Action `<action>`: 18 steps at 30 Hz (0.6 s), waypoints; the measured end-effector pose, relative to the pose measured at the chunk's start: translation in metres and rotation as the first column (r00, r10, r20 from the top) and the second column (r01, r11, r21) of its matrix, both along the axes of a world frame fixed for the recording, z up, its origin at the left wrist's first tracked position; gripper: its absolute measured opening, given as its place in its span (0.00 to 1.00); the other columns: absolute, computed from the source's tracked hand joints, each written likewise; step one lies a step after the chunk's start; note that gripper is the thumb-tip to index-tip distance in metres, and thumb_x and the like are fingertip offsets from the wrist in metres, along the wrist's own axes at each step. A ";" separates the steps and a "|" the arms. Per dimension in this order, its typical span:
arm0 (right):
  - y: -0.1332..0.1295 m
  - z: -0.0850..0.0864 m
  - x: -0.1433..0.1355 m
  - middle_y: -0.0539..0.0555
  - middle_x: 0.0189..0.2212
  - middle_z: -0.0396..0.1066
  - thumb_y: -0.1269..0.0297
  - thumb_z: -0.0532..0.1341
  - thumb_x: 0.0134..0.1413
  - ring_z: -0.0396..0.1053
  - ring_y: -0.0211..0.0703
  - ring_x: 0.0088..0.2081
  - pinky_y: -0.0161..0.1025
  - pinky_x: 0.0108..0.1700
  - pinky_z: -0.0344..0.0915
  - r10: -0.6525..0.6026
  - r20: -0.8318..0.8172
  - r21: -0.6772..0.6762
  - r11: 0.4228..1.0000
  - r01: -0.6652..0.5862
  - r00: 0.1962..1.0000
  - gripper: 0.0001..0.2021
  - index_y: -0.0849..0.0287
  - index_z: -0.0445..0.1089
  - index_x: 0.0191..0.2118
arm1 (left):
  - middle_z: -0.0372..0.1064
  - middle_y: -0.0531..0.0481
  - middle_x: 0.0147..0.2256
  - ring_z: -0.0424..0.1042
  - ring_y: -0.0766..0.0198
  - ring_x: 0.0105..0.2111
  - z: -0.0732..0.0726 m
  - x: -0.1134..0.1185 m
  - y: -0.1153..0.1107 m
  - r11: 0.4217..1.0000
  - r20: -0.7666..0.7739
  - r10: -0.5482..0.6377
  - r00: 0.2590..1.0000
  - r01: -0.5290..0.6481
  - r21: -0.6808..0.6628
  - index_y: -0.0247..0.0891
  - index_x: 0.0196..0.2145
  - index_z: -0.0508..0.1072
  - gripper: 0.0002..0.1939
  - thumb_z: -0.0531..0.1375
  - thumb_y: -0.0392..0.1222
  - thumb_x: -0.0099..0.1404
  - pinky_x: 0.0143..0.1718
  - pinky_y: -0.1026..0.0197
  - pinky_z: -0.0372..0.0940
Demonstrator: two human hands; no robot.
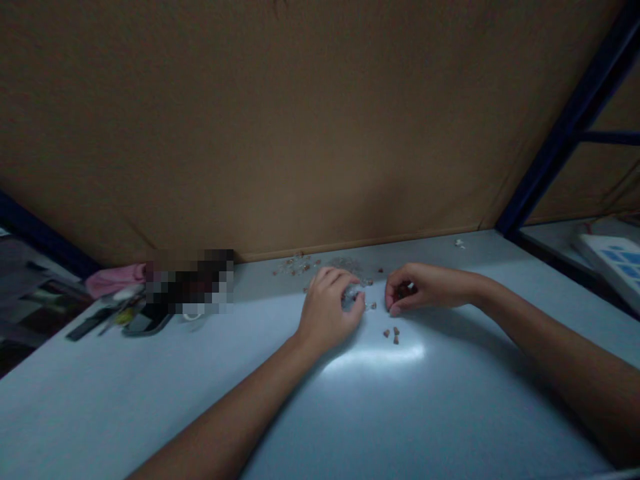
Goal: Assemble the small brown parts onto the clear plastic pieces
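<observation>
My left hand (330, 310) curls round clear, glassy pieces (351, 293) that look like tiny glass bottles, partly hidden by the fingers. A tiny bottle with a brown cork-like end (373, 306) lies beside its thumb. My right hand (407, 290) is closed in a pinch near the table surface; whatever is between its fingertips is hidden. Just below it sit three small brown corks (396, 331), tapered in shape. Behind my left hand spreads a loose group of tiny clear bottles with brown ends (299, 265).
A brown cardboard panel (320, 133) rises behind the pale table (450, 400). At left lie a pink cloth (115, 279), a dark phone-like object (150, 320) and a white ring (193, 315). Small white scraps (459, 244) lie at back right, near a blue metal frame (545, 153).
</observation>
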State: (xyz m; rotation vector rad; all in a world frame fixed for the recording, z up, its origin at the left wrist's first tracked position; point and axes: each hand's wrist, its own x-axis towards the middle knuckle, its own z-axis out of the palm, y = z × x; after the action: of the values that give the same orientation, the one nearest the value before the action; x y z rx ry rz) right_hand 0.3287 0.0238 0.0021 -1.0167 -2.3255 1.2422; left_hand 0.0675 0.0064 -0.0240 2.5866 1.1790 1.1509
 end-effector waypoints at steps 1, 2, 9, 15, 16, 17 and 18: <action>0.001 -0.002 -0.001 0.51 0.28 0.75 0.47 0.72 0.54 0.64 0.40 0.30 0.36 0.31 0.58 -0.028 -0.015 0.009 1.000 0.029 0.999 0.17 0.58 0.83 0.36 | 0.78 0.44 0.44 0.71 0.48 0.50 -0.001 -0.002 0.003 0.998 0.024 0.064 0.998 -0.065 0.016 0.40 0.44 0.78 0.08 0.65 0.37 0.66 0.55 0.42 0.67; 0.002 -0.004 -0.002 0.51 0.27 0.75 0.46 0.72 0.54 0.64 0.40 0.30 0.36 0.31 0.58 -0.061 -0.029 0.026 0.998 0.062 0.998 0.18 0.58 0.82 0.36 | 0.78 0.44 0.44 0.71 0.48 0.50 -0.001 -0.005 0.007 0.991 0.045 0.128 0.991 -0.130 0.029 0.40 0.44 0.78 0.07 0.64 0.36 0.67 0.55 0.42 0.67; 0.014 -0.019 -0.003 0.53 0.30 0.75 0.54 0.63 0.66 0.67 0.42 0.29 0.37 0.32 0.59 -0.375 -0.019 0.456 0.822 0.342 0.927 0.13 0.58 0.78 0.40 | 0.77 0.43 0.43 0.70 0.45 0.48 -0.009 -0.019 0.027 0.948 0.110 0.309 0.945 -0.316 0.049 0.41 0.42 0.78 0.08 0.64 0.34 0.64 0.55 0.38 0.66; 0.016 -0.031 -0.009 0.61 0.46 0.75 0.69 0.56 0.70 0.73 0.48 0.40 0.40 0.42 0.65 -0.394 0.038 0.731 0.637 0.244 0.918 0.21 0.55 0.73 0.63 | 0.76 0.43 0.45 0.69 0.48 0.52 -0.002 -0.010 0.015 0.991 0.002 0.132 0.991 -0.132 0.039 0.41 0.47 0.80 0.09 0.62 0.38 0.71 0.56 0.42 0.65; 0.015 -0.032 -0.013 0.61 0.46 0.74 0.70 0.55 0.71 0.73 0.48 0.41 0.40 0.42 0.65 -0.388 0.081 0.747 0.634 0.202 0.918 0.23 0.53 0.71 0.66 | 0.76 0.43 0.47 0.69 0.48 0.53 0.000 -0.008 0.013 0.995 -0.014 0.088 0.996 -0.087 0.041 0.41 0.48 0.80 0.10 0.61 0.39 0.72 0.57 0.42 0.64; 0.014 -0.034 -0.016 0.61 0.46 0.73 0.71 0.54 0.71 0.73 0.48 0.41 0.40 0.41 0.65 -0.382 0.127 0.758 0.633 0.159 0.916 0.24 0.51 0.70 0.67 | 0.75 0.43 0.49 0.68 0.48 0.55 0.000 -0.006 0.011 0.998 -0.032 0.046 0.998 -0.044 0.043 0.42 0.50 0.79 0.11 0.61 0.40 0.73 0.58 0.42 0.64; 0.013 -0.035 -0.019 0.60 0.46 0.73 0.71 0.53 0.72 0.72 0.48 0.41 0.40 0.41 0.65 -0.374 0.168 0.764 0.634 0.119 0.912 0.24 0.48 0.71 0.67 | 0.75 0.43 0.51 0.67 0.48 0.57 0.001 -0.005 0.009 0.999 -0.050 0.010 0.999 -0.008 0.043 0.42 0.51 0.79 0.12 0.61 0.41 0.73 0.60 0.41 0.63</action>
State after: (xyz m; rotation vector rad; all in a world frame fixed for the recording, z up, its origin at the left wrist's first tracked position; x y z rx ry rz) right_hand 0.3098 0.0370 -0.0325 -1.2013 -2.4246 -0.0560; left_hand 0.0621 0.0153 -0.0234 2.6601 1.1898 1.1313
